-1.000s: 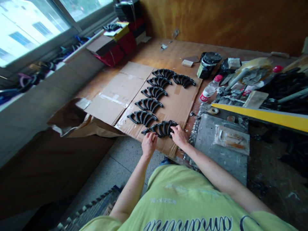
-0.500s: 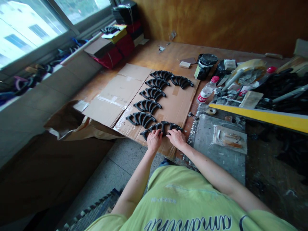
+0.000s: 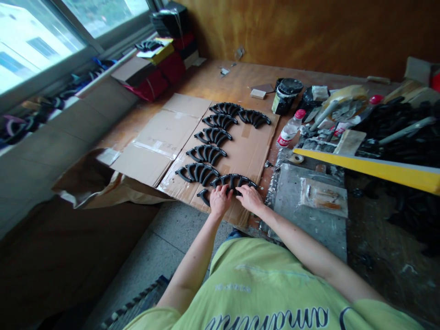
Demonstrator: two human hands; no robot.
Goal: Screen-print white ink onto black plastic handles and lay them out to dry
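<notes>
Brown wooden worktop (image 3: 202, 80) carries flat tan cardboard sheet (image 3: 240, 153). Toward its 5 o'clock: fanned row of black curved pieces (image 3: 234, 178). Left hand (image 3: 220, 200) and right hand (image 3: 250, 198) at row's near edge; fingers partly curled, grip cannot be told. Lone black curved piece (image 3: 203, 196) at left hand's 9 o'clock.
</notes>
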